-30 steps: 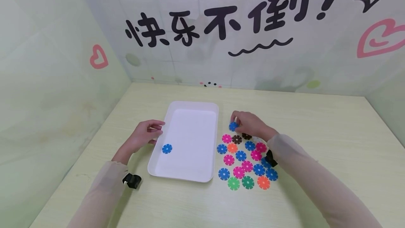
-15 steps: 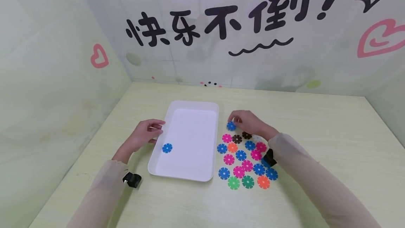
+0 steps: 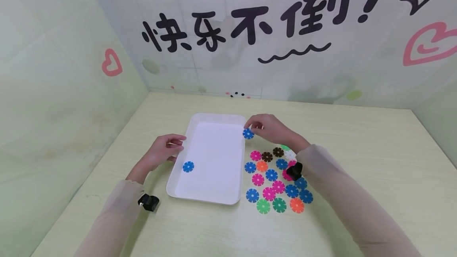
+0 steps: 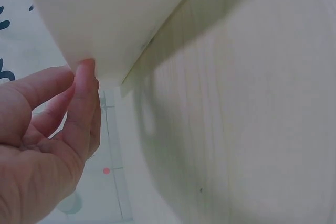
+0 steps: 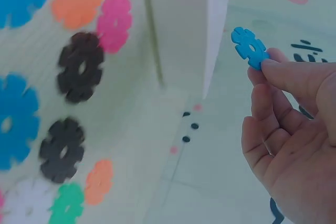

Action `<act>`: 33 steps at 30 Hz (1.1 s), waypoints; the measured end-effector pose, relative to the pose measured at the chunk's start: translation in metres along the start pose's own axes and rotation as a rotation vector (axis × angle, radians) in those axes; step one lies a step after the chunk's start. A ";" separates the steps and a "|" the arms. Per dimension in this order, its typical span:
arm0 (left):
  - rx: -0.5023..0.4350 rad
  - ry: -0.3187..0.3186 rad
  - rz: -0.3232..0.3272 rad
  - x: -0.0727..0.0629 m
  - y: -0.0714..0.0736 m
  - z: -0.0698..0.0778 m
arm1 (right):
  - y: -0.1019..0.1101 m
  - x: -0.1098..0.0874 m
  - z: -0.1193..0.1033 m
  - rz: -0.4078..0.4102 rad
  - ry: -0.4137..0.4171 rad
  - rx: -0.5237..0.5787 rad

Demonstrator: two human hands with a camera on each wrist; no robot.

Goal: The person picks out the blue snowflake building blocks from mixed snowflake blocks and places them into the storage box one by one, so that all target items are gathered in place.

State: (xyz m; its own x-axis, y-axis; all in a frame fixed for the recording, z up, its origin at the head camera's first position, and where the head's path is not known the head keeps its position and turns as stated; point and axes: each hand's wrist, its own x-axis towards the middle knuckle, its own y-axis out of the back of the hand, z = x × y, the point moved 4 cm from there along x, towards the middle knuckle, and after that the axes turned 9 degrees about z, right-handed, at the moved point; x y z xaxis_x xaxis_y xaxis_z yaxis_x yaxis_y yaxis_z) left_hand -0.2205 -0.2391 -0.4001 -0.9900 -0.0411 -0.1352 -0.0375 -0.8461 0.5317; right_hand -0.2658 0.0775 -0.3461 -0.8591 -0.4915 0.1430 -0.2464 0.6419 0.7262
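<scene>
Head view: a bench (image 3: 350,154) carried a white rectangular tray (image 3: 214,150); fingers of the left hand (image 3: 162,153) pinched its left rim, those of the right hand (image 3: 271,127) grasped a blue notched disc (image 3: 248,133) beside its right rim.

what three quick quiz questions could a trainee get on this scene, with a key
1. Which hand touches the left edge of the white tray?
2. What colour is the snowflake disc pinched by the right hand?
A) green
B) blue
C) orange
3. True or false: three discs lie inside the tray.

Key:
1. The left hand.
2. B, blue.
3. False: only one lies inside, a blue disc near the tray's left side.
</scene>
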 end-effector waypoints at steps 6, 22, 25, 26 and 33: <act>0.003 0.000 0.010 -0.002 0.003 -0.001 | -0.019 0.023 -0.023 -0.027 0.031 0.034; 0.010 0.021 0.012 -0.002 0.001 -0.003 | -0.077 0.069 -0.069 -0.088 0.028 0.163; 0.011 0.011 0.006 -0.002 0.001 0.000 | -0.085 0.073 -0.073 -0.090 0.024 0.175; 0.009 0.012 0.005 -0.002 0.001 0.000 | -0.089 0.074 -0.073 -0.092 0.018 0.179; -0.004 0.006 0.003 -0.003 0.001 0.003 | -0.114 0.076 -0.070 -0.110 -0.087 0.178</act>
State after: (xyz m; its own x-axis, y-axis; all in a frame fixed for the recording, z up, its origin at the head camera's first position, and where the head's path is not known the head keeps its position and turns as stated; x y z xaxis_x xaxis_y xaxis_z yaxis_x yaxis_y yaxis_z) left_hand -0.2178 -0.2382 -0.3970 -0.9893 -0.0467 -0.1384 -0.0339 -0.8483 0.5284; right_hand -0.2717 -0.0743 -0.3704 -0.8563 -0.5164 0.0049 -0.4093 0.6845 0.6033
